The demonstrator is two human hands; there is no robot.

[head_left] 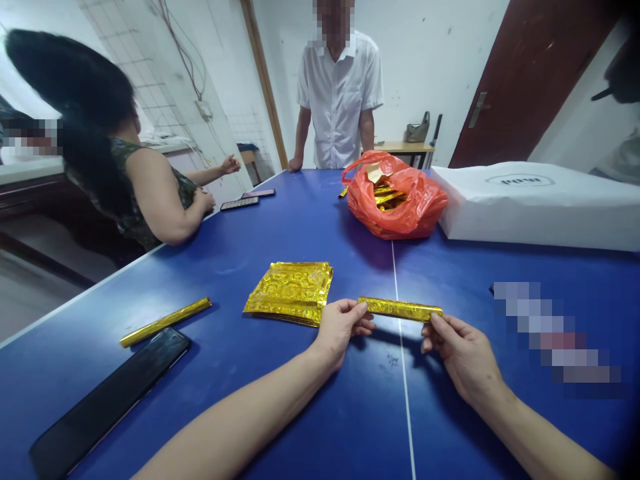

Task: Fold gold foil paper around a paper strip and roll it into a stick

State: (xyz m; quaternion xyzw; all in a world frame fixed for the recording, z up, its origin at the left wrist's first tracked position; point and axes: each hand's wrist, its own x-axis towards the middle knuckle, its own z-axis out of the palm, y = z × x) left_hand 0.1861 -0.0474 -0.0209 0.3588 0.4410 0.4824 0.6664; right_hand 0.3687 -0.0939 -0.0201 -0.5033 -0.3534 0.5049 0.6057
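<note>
This was a plain utility room, more like a shared back room than a home kitchen or shop. The worktop was a blue table-tennis table [300, 233] with a white centre line. Around it were white walls, partly tiled [135, 67], with surface-run cables [185, 47], a dark red door [530, 80] with a metal handle, and a small wooden desk [405, 147].

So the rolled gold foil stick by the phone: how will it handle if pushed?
The rolled gold foil stick looks round, so it would probably roll on the blue table. Being thin foil, it is likely light and could crease if pinched.
</note>
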